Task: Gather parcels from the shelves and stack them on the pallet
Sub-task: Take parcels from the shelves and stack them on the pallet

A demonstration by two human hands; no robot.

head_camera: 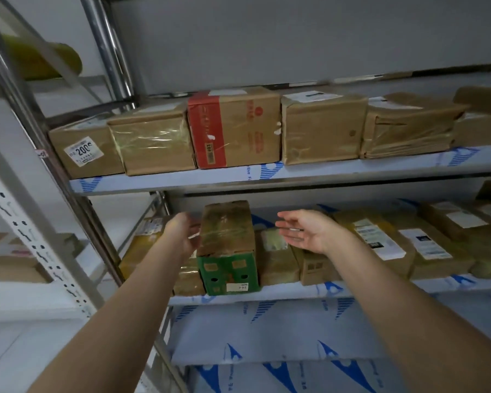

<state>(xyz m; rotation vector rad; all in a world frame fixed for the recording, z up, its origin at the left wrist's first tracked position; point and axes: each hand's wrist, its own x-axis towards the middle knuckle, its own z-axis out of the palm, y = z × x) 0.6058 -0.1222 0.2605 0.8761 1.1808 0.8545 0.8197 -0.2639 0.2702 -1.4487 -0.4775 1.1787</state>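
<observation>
A tall parcel (pixel 227 245), brown on top with a green lower front, stands upright on the middle shelf (pixel 338 290). My left hand (pixel 182 236) is at its left side, fingers straight, touching or nearly touching it. My right hand (pixel 304 231) hovers open, palm facing left, a short way to the right of the parcel and above a low brown parcel (pixel 275 259). Neither hand holds anything. The pallet is out of sight.
The upper shelf (pixel 309 171) carries a row of brown parcels, one with a red band (pixel 233 129). More flat labelled parcels (pixel 403 245) fill the middle shelf to the right. A slanted metal upright (pixel 77 194) and another rack (pixel 26 222) stand on the left.
</observation>
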